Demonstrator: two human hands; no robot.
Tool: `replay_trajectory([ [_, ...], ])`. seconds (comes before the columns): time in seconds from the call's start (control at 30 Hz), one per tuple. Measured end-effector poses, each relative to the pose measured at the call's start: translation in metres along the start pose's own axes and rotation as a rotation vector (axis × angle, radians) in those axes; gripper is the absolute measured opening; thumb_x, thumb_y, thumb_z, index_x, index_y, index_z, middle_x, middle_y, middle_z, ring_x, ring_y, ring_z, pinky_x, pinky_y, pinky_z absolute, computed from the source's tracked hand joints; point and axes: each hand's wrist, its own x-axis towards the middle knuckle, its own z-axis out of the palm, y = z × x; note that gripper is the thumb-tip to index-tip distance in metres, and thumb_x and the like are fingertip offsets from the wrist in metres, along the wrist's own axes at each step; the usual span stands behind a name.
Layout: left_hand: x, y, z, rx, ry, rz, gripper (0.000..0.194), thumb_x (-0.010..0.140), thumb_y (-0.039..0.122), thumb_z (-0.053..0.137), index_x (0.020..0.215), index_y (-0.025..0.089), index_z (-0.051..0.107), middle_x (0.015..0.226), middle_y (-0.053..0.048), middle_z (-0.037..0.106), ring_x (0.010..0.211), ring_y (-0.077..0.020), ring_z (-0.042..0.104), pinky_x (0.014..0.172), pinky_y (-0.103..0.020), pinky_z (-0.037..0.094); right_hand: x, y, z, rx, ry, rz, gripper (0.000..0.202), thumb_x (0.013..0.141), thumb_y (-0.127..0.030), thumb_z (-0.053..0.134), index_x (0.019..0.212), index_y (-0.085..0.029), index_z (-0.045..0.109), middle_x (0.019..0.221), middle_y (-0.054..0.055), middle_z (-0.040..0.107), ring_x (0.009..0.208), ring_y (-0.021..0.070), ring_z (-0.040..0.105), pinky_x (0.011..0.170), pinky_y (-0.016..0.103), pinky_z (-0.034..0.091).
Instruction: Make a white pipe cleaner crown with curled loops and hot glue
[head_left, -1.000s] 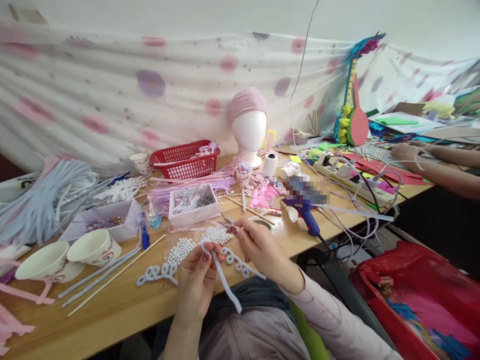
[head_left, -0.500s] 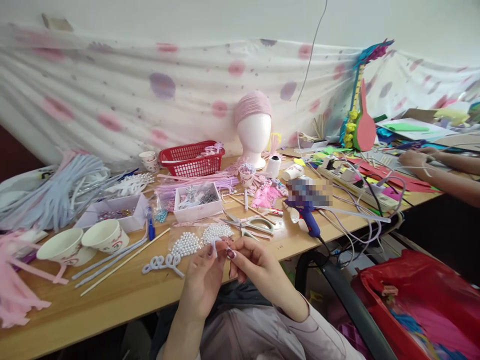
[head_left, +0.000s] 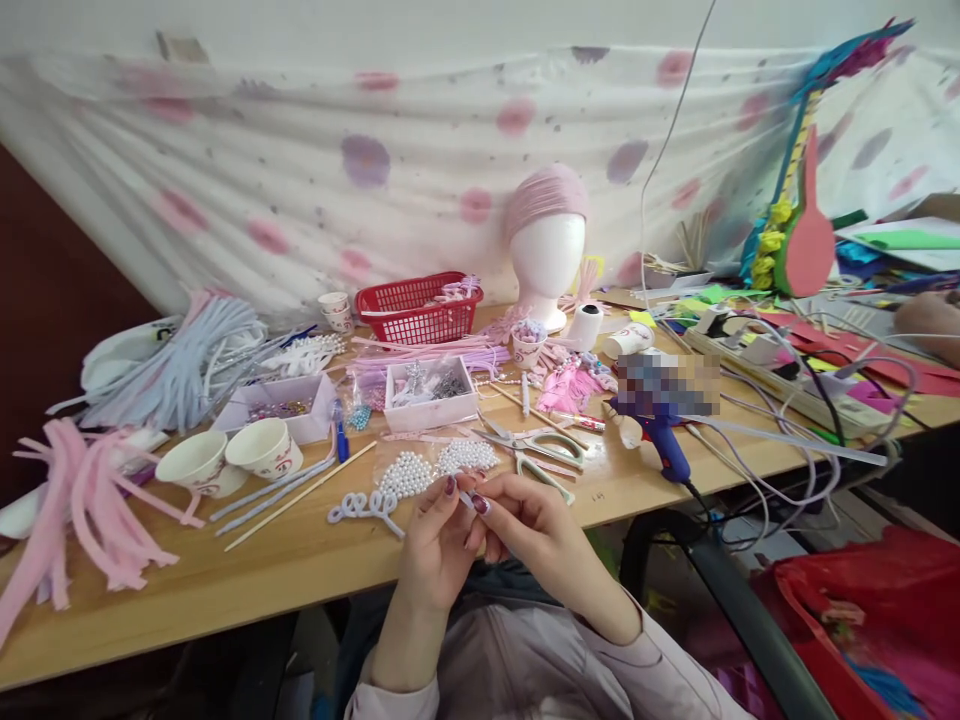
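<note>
Above the table's front edge, my left hand and my right hand meet, both with fingers pinched. Between their fingertips is a short pale lavender pipe cleaner, mostly hidden by the fingers. To the left of my hands lies a looped lavender pipe cleaner. Just beyond my fingers, white pearl beads lie in two heaps. Scissors with pale handles rest behind my right hand. A thin wooden stick and straight lavender pipe cleaners lie further left.
Paper cups, pink pipe cleaners and a red basket stand left and behind. A white foam head wears a pink wrap. On the right are a blue glue gun, cords, a chair armrest and another person's hand.
The view has swung left, so the scene sits further right. My hands stay together with fingertips slightly shifted around the pipe cleaner. The other person's arm is now mostly out of view.
</note>
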Motion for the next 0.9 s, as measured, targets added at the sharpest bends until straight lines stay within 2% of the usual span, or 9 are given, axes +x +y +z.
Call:
replay_trajectory([
  [0.17, 0.001, -0.005, -0.003, 0.031, 0.026, 0.054, 0.025, 0.066, 0.039, 0.089, 0.074, 0.019, 0.077, 0.067, 0.001, 0.072, 0.029, -0.0073, 0.05, 0.029, -0.023, 0.048, 0.002, 0.006, 0.003, 0.089, -0.035, 0.003, 0.036, 0.085, -0.051, 0.071, 0.083, -0.016, 0.063, 0.061, 0.0, 0.069, 0.045, 0.0069, 0.053, 0.048, 0.019, 0.044],
  [0.33, 0.0, -0.009, -0.005, 0.06, 0.062, 0.096, 0.028, 0.07, 0.043, 0.087, 0.077, 0.019, 0.076, 0.046, 0.007, 0.056, 0.029, -0.0064, 0.045, 0.029, -0.019, 0.046, 0.004, 0.009, 0.008, 0.099, 0.016, 0.011, 0.036, 0.082, -0.05, 0.075, 0.078, -0.017, 0.063, 0.059, 0.0, 0.069, 0.045, 0.0067, 0.053, 0.047, 0.019, 0.043],
  [0.4, -0.001, -0.01, -0.006, 0.06, 0.071, 0.106, 0.027, 0.071, 0.043, 0.086, 0.078, 0.019, 0.076, 0.048, 0.006, 0.057, 0.031, -0.0058, 0.045, 0.031, -0.018, 0.046, 0.004, 0.009, 0.009, 0.096, 0.046, 0.001, 0.035, 0.081, -0.049, 0.076, 0.077, -0.017, 0.063, 0.059, 0.0, 0.069, 0.046, 0.0076, 0.054, 0.048, 0.02, 0.044],
  [0.57, -0.002, -0.008, -0.007, 0.044, 0.042, 0.087, 0.029, 0.07, 0.045, 0.086, 0.078, 0.019, 0.077, 0.069, 0.0, 0.072, 0.038, -0.0049, 0.048, 0.035, -0.02, 0.049, 0.003, 0.008, 0.008, 0.101, 0.067, -0.002, 0.033, 0.078, -0.048, 0.078, 0.076, -0.018, 0.065, 0.059, 0.0, 0.068, 0.047, 0.0091, 0.054, 0.049, 0.022, 0.046],
  [0.73, -0.003, -0.006, -0.006, 0.068, 0.004, 0.092, 0.03, 0.067, 0.045, 0.088, 0.071, 0.017, 0.076, 0.079, -0.004, 0.075, 0.034, -0.0041, 0.047, 0.032, -0.02, 0.047, 0.003, 0.006, 0.007, 0.146, 0.007, 0.014, 0.034, 0.078, -0.046, 0.08, 0.072, -0.017, 0.063, 0.058, -0.001, 0.066, 0.047, 0.0083, 0.053, 0.049, 0.022, 0.045],
  [0.8, -0.003, -0.005, -0.007, 0.085, 0.009, 0.109, 0.03, 0.07, 0.045, 0.086, 0.071, 0.016, 0.076, 0.072, -0.003, 0.073, 0.032, -0.0044, 0.047, 0.029, -0.02, 0.045, 0.004, 0.007, 0.009, 0.191, -0.011, 0.036, 0.034, 0.078, -0.046, 0.08, 0.072, -0.018, 0.062, 0.058, -0.002, 0.065, 0.047, 0.0078, 0.052, 0.048, 0.021, 0.043],
  [0.9, -0.002, -0.004, -0.009, 0.11, 0.016, 0.127, 0.029, 0.071, 0.044, 0.085, 0.071, 0.017, 0.076, 0.05, 0.003, 0.058, 0.029, -0.0071, 0.046, 0.028, -0.02, 0.043, 0.008, 0.01, 0.012, 0.232, -0.024, 0.076, 0.034, 0.079, -0.048, 0.078, 0.075, -0.018, 0.063, 0.058, -0.003, 0.063, 0.047, 0.0079, 0.052, 0.048, 0.021, 0.043],
])
